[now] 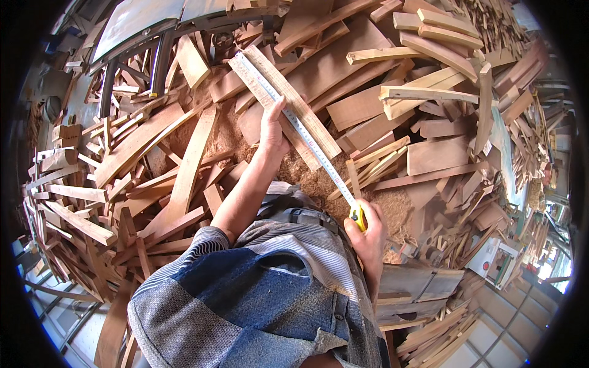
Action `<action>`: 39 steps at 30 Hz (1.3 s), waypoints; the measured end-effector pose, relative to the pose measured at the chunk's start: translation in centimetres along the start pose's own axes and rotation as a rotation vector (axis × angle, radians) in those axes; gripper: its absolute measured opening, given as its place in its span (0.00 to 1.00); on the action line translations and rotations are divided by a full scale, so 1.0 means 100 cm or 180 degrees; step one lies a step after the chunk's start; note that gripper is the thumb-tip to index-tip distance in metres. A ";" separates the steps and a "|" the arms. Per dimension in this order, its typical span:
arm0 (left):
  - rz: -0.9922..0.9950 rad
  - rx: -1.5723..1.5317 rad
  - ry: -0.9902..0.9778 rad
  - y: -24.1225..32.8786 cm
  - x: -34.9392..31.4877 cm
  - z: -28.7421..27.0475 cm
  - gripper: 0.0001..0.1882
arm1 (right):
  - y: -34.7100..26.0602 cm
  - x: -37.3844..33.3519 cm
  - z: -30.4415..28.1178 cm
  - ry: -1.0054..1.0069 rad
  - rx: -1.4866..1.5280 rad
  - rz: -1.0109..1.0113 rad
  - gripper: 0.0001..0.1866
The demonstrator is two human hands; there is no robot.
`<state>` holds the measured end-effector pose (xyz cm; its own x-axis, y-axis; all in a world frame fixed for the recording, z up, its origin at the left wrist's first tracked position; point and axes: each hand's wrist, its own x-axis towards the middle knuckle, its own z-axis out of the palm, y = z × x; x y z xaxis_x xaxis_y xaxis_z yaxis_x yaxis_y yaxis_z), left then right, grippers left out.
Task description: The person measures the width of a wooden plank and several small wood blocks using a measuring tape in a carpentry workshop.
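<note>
My left hand (pixel 274 130) is closed on the near edge of two narrow wooden boards (pixel 311 129) lying side by side, its thumb on top by the tape. Along their length runs the white blade (pixel 299 127) of a tape measure, from the boards' far left end down past their near right end. The yellow tape measure case (pixel 358 216) sits in my right hand (pixel 370 232), fingers wrapped round it, below and right of the boards. The fingers of my left hand under the boards are hidden.
Heaped offcuts and planks (pixel 190 165) surround me on both sides, over sawdust (pixel 313 175). Long strips (pixel 438 37) jut out at the upper right. A metal-topped machine table (pixel 138 24) stands at the upper left. A white box-like machine (pixel 492 260) is at the lower right.
</note>
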<state>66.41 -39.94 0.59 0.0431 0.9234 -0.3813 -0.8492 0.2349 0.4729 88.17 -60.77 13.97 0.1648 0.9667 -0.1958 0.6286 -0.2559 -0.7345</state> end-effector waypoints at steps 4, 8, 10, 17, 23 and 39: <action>-0.0074 -0.0016 0.0047 0.000 0.004 -0.002 0.24 | 0.000 -0.001 0.003 0.0007 0.0061 0.0083 0.26; -0.0153 0.0116 0.0005 -0.003 0.011 -0.012 0.29 | -0.003 0.002 0.006 -0.0015 -0.0016 0.0075 0.26; -0.0251 0.0229 -0.0169 -0.001 0.008 -0.010 0.38 | 0.003 -0.001 0.009 -0.0038 0.0595 0.0229 0.25; -0.0717 0.0088 -0.0159 0.000 0.001 -0.004 0.42 | 0.030 -0.002 0.010 0.0414 0.3218 0.0634 0.29; -0.1389 -0.0771 -0.0734 -0.014 0.010 -0.019 0.36 | 0.044 -0.002 0.008 0.0769 0.3142 0.0690 0.26; -0.1637 -0.3257 -0.1981 -0.005 -0.006 -0.021 0.27 | 0.051 0.011 0.016 0.0443 0.3237 0.0831 0.26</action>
<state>65.72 -41.26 -1.11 0.4820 0.8471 0.2236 -0.6642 0.5197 -0.5373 90.33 -60.97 8.97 0.3290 0.8567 -0.3972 -0.3604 -0.2748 -0.8914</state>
